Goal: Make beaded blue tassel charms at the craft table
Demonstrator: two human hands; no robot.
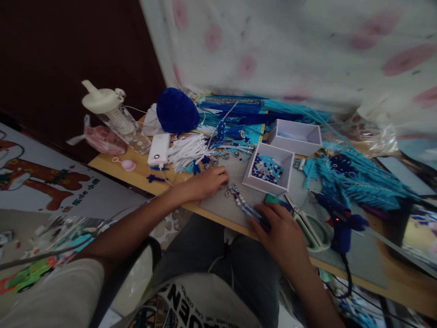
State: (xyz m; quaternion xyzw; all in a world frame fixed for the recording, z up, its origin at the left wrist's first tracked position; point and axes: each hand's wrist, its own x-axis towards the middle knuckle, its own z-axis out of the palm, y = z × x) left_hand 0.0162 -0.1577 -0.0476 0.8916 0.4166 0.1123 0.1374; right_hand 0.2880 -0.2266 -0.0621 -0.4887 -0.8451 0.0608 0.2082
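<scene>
My left hand (212,181) rests on the grey mat with its fingers curled together. Whatever is between its fingertips, if anything, is hidden. Just right of it lies a beaded strand (239,197) with white, blue and red beads and a silvery charm (231,189) at its far end. The fingers of my right hand (280,230) are closed over a slim, dark blue-grey thing (255,214) at the near end of the strand; its kind is unclear. Past the strand stands a white box (289,168) holding mixed beads.
Scissors (316,230) and a blue glue gun (339,218) with a red light lie right of my right hand. Behind are a second white box (300,148), turquoise trimmings (368,187) and white stems (191,152). A power bank (159,149) and bottle (119,118) stand left.
</scene>
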